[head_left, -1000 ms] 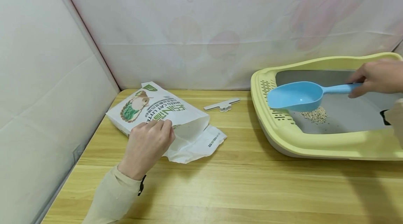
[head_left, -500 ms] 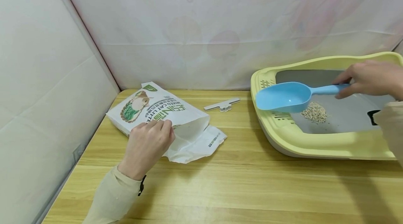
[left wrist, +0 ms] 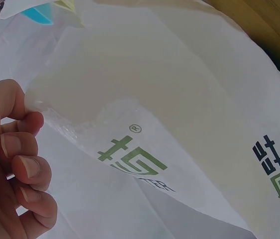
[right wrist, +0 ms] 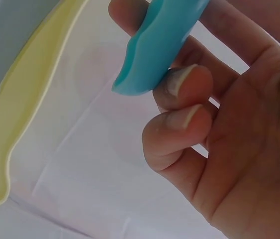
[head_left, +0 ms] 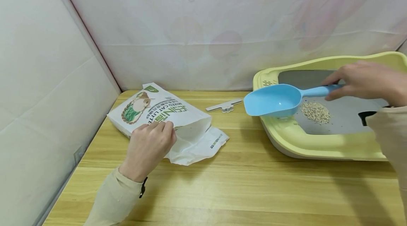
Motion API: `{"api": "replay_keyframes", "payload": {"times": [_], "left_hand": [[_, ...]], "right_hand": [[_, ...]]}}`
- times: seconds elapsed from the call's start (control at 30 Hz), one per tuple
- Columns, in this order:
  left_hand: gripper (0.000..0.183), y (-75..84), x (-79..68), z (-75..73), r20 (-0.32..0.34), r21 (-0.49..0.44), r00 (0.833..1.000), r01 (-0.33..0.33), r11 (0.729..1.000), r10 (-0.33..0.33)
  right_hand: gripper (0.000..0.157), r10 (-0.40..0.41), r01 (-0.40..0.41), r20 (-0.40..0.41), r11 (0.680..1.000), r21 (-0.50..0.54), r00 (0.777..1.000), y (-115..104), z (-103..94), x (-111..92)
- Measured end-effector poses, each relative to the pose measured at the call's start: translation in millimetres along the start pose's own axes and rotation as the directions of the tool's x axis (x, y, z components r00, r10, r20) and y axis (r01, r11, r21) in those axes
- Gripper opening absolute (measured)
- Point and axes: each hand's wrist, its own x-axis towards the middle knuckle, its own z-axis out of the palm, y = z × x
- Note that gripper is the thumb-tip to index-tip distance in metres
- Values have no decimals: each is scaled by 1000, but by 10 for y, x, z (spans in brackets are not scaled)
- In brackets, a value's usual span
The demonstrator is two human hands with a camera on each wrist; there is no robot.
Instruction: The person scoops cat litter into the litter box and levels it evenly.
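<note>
A white bag of cat litter (head_left: 171, 107) lies on its side at the left of the table, its torn mouth facing right. My left hand (head_left: 152, 144) pinches the upper edge of that mouth and keeps it raised; the left wrist view shows thumb and forefinger on the paper (left wrist: 50, 112). My right hand (head_left: 369, 79) grips the handle of a blue scoop (head_left: 273, 100). The scoop's bowl looks bare inside and hangs over the left rim of a yellow and grey litter box (head_left: 286, 141). In the right wrist view, curled fingers (right wrist: 179, 129) surround the scoop's handle end (right wrist: 159, 50).
A small heap of pale litter pellets (head_left: 316, 112) lies on the box's grey floor. Between bag and box, a white sealing clip (head_left: 224, 106) rests on the wooden table (head_left: 235, 190). White printed cloth (head_left: 190, 42) closes off the back and left side.
My right hand has carried the scoop leftward, from above the pellets to past the box's left rim. The left hand and the bag have stayed in place.
</note>
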Motion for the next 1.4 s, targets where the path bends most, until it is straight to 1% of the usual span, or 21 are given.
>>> {"api": "replay_keyframes", "payload": {"times": [0.17,0.3,0.43,0.67,0.8,0.93,1.17,1.4], "left_hand": [[24,-2,-5,1,0,-5,1000,1,1000,-1],[24,-4,-7,1,-2,-11,1000,-2,1000,2],[24,-5,-9,-1,-2,-12,1000,-5,1000,5],[22,-9,-13,1,-12,-17,1000,-7,1000,7],[22,-20,-18,6,-22,-24,1000,-12,1000,11],[22,-36,-32,8,-18,-27,1000,-11,1000,11],[20,-73,-63,2,-14,-34,1000,-1,999,0],[20,-104,-75,-12,-18,-41,1000,-3,999,3]], "right_hand": [[37,-24,25,-19,999,22,1000,-122,-26,2],[33,-42,43,-31,999,33,999,-203,-28,18],[34,-50,52,-40,998,43,998,-249,-2,47],[35,-90,94,-61,993,70,994,-354,39,90],[33,-91,96,-62,991,89,994,-478,54,96],[32,-92,98,-64,990,104,994,-619,68,104],[20,-166,175,-83,978,113,983,-854,99,118],[17,-196,208,-111,971,116,974,-1052,99,105]]}}
